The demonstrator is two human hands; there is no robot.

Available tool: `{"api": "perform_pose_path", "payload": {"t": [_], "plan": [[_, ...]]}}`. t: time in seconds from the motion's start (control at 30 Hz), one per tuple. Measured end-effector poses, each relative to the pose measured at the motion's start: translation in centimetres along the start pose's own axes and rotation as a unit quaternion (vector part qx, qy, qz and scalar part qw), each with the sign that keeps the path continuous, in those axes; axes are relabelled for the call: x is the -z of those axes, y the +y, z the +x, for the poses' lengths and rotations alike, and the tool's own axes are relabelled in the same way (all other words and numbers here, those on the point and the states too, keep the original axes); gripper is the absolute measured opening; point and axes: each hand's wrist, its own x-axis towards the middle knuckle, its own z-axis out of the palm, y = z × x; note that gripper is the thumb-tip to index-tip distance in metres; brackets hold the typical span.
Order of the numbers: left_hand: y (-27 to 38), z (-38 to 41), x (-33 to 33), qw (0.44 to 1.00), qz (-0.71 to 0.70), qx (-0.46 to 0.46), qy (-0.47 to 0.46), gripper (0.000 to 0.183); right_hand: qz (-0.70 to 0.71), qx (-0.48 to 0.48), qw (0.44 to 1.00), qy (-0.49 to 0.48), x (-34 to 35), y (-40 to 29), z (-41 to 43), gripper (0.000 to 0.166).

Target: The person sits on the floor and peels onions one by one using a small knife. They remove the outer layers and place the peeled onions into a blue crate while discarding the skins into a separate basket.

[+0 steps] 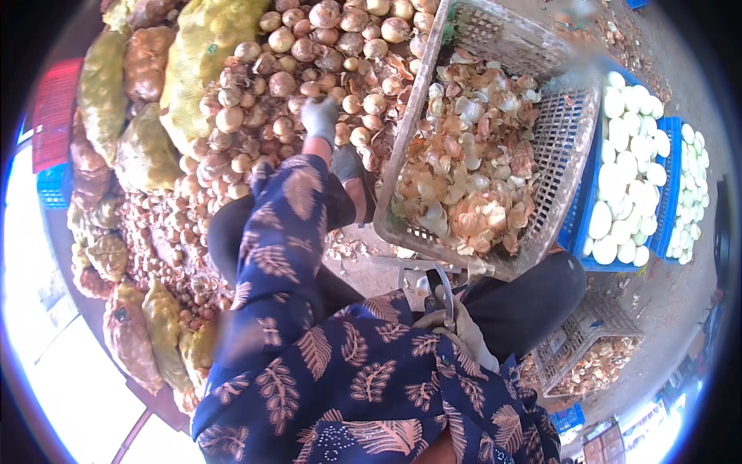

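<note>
My left hand (319, 118), in a pale glove, reaches into a big heap of unpeeled onions (282, 84). Its fingertips are at a small onion near the heap's middle; whether they grip it cannot be told. Close to my lap is my right hand (461, 330), also gloved, closed around the handle of a knife with a curved metal blade (445, 290). Ahead of that hand a dirty plastic crate (396, 168) leans at an angle, holding loose onion skins (464, 156).
Blue crates (588, 214) of peeled onions (614, 180) stand at the right. Filled mesh sacks (203, 64) line the heap's left side. Another crate (603, 330) with skins lies at the lower right. My shoe (351, 168) touches the heap's edge.
</note>
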Motion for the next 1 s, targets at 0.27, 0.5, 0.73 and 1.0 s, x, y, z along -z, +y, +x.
{"api": "perform_pose_path", "payload": {"t": [0.27, 0.5, 0.73, 1.0], "plan": [[2.1, -3.3, -9.0, 0.858, 0.352, -0.296, -0.229, 0.040, -0.105, 0.174, 0.979, 0.014, -1.4, -0.6, 2.0, 0.057], [-2.4, -1.1, -9.5, 0.968, -0.043, -0.062, -0.238, 0.027, -0.224, 0.141, 0.938, 0.223, -4.0, -5.3, -0.6, 0.050], [7.7, -9.0, -1.3, 0.764, -0.559, 0.054, -0.318, 0.040, -0.198, 0.285, 0.905, 0.247, -4.2, -13.5, -1.5, 0.043], [22.8, -32.4, 6.4, 0.675, -0.498, -0.019, -0.544, 0.060, -0.072, 0.376, 0.922, 0.050, -3.3, -12.3, -0.3, 0.032]]}}
